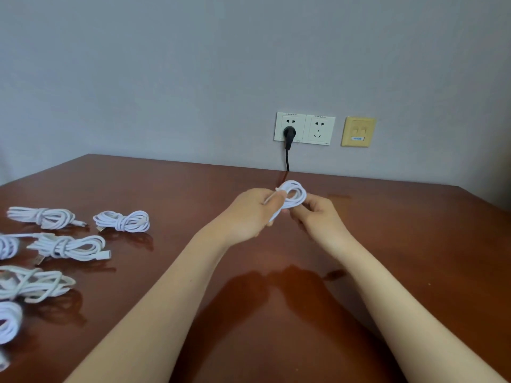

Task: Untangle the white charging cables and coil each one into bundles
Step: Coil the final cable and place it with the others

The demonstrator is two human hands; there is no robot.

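A white charging cable (296,192), looped into a small coil, is held above the middle of the table between both hands. My left hand (250,212) grips one side of the coil, with a cable end sticking out past its fingers. My right hand (320,215) pinches the coil's other side with curled fingers. Several tied white cable bundles lie on the left of the table, among them one bundle (123,221), another (44,217) and a third (67,247). A looser heap of white cable (33,283) lies nearer the left edge.
The brown glossy table (276,299) runs back to a grey wall. A double wall socket (304,128) holds a black plug (289,135) whose cord drops behind the table. A yellow wall plate (358,131) sits to its right.
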